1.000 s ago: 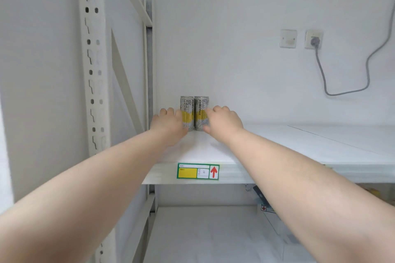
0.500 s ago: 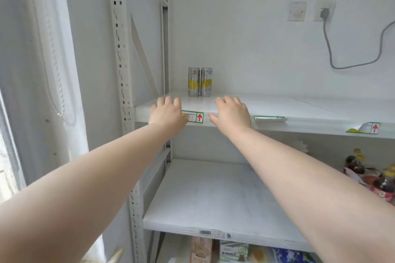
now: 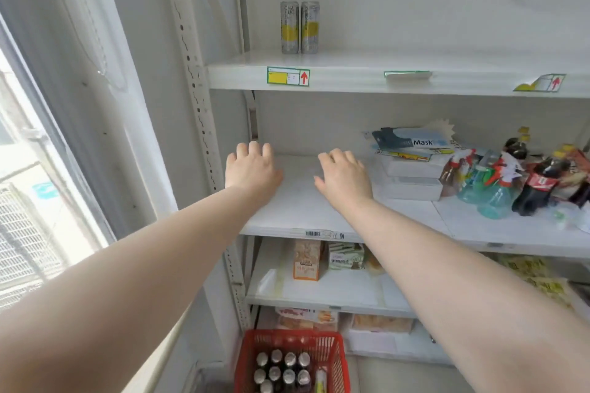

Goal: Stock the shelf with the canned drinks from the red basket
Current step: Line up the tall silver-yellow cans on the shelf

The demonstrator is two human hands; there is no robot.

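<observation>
A mask box (image 3: 412, 141) tops stacked white boxes (image 3: 413, 180) at the back edge of the middle shelf (image 3: 319, 214); spray bottles (image 3: 490, 193) and cola bottles (image 3: 539, 183) crowd its right end

A small shop: price tags (image 3: 288, 76) on stocked metal shelving (image 3: 351, 76)

Released from both grips since a second ago: two slim silver-and-yellow drink cans (image 3: 300, 27), left standing side by side on white metal upper shelf (image 3: 351, 81). Withdrawn and lowered, now empty with fingers relaxed: left hand (image 3: 250, 167), right hand (image 3: 343, 175), over next white shelf board down (image 3: 300, 212). Newly in view below: red plastic mesh basket (image 3: 341, 360) holding drinks.
</observation>
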